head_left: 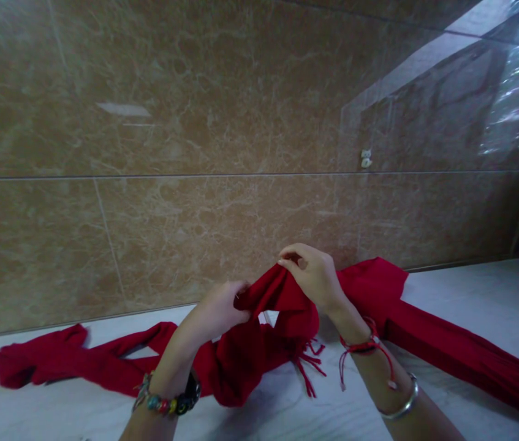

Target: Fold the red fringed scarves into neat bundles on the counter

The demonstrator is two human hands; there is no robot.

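Observation:
A red scarf (241, 361) with a fringe at one end lies bunched on the white surface, its middle lifted between both hands. My left hand (222, 309) is closed around a fold of it. My right hand (312, 275) pinches the scarf's raised edge between thumb and fingers, higher and to the right. The fringe (307, 367) hangs below my right hand. Toward the left, the cloth trails off in a loose, crumpled length (57, 358). Part of the scarf is hidden behind my left forearm.
More red cloth (461, 343), folded into a long strip, stretches to the right edge behind my right forearm. A glossy brown marble-look tiled wall (195, 135) rises behind the white surface (470, 288). A small white fitting (366, 158) is on the wall.

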